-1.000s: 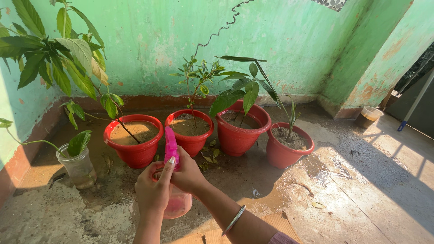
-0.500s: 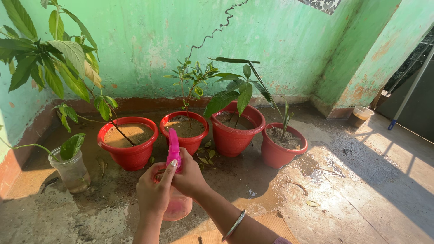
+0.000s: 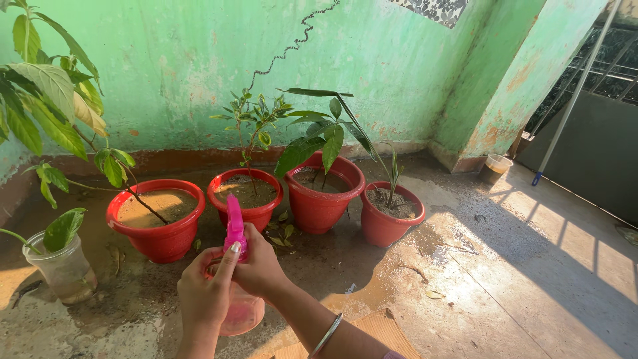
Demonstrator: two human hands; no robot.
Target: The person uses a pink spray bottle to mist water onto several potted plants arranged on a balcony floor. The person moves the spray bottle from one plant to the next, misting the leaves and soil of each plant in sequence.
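Your left hand (image 3: pixel 203 296) and right hand (image 3: pixel 260 269) both wrap their fingers around the pink spray bottle (image 3: pixel 236 279). It stands upright above the floor (image 3: pixel 505 279), near its front edge. The red pots (image 3: pixel 246 199) sit just past the nozzle.

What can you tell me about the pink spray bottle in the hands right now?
The pink spray bottle looks like translucent plastic, with a rounded pink-tinted body and a brighter opaque pink spray head standing upright at the top. It is held roughly upright above the damp concrete floor, in front of the row of red pots. The left hand grips it, one finger lying up against the head; the right hand wraps around the neck. Its contents cannot be made out.
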